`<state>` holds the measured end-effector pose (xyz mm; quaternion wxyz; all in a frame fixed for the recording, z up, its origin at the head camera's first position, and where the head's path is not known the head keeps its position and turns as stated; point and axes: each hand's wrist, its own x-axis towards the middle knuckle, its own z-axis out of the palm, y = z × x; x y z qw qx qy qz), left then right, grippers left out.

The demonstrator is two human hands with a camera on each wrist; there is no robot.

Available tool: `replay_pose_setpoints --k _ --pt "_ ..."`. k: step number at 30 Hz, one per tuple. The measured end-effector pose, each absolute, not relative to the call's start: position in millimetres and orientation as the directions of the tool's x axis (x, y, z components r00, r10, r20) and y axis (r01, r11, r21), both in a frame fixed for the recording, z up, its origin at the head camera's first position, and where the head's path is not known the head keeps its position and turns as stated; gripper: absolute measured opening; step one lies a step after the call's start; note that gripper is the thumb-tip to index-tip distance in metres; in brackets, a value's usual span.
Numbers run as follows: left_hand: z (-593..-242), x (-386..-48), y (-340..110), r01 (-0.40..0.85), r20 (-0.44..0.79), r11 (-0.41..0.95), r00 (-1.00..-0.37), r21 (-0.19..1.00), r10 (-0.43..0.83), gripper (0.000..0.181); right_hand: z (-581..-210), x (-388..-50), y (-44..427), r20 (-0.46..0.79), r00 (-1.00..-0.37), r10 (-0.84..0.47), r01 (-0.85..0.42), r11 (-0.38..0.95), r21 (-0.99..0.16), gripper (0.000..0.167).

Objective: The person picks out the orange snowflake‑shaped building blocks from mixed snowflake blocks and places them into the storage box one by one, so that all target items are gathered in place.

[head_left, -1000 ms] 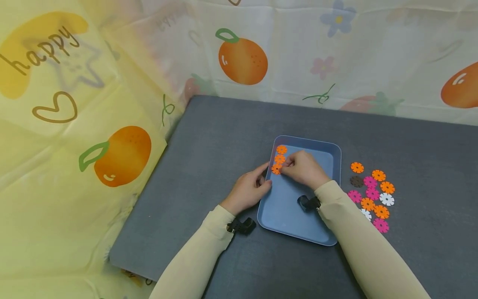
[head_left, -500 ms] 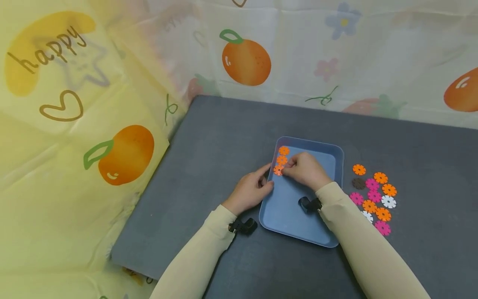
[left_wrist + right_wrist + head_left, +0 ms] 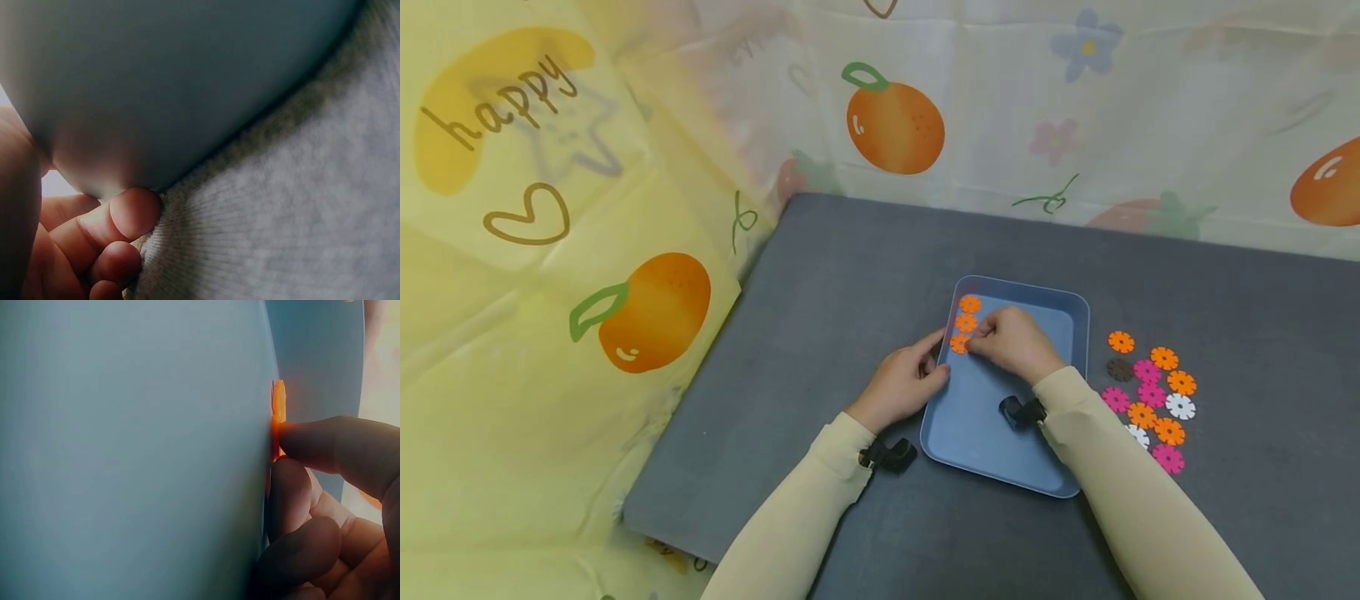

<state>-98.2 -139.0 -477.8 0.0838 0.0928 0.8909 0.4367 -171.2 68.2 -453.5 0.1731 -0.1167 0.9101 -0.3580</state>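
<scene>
Along the left wall inside a blue tray (image 3: 1000,433) lie three orange notched discs in a column: a top one (image 3: 970,304), a middle one (image 3: 966,322) and a lower one (image 3: 959,343). My right hand (image 3: 1017,343) has its fingertips at the lower disc's right edge; in the right wrist view the thumb (image 3: 331,447) and a bent finger pinch this orange disc (image 3: 279,406) against the tray floor. My left hand (image 3: 898,387) grips the tray's left rim, with the thumb on it. Curled fingers (image 3: 134,212) touch the tray's outer side (image 3: 156,94) in the left wrist view.
Right of the tray, loose discs lie on the grey table (image 3: 820,300): several orange ones (image 3: 1122,342), several pink ones (image 3: 1115,400), a dark brown one (image 3: 1120,370) and two white ones (image 3: 1181,407). A patterned cloth (image 3: 985,100) hangs behind.
The head view has shifted slightly. Both hands keep nearly the same places, with the right fingertips still at the lower orange disc.
</scene>
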Motion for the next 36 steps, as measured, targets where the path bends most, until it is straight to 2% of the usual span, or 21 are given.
replay_pose_setpoints --k 19,30,36 --pt "-476.1 -100.3 -139.4 0.093 -0.073 0.597 -0.966 0.796 0.248 0.058 -445.7 -167.5 70.7 -0.224 -0.924 -0.311 -0.063 0.700 -0.711 0.025" --pt "-479.1 -98.3 -140.0 0.073 -0.084 0.586 -0.968 0.807 0.236 0.059 -419.4 -150.8 82.2 -0.231 -0.914 -0.334 -0.070 0.689 -0.722 0.029" --pt "-480.1 -98.2 -140.0 0.082 -0.078 0.590 -0.968 0.804 0.240 0.058 -407.1 -137.4 96.1 -0.183 -0.929 -0.323 -0.098 0.689 -0.718 0.030"
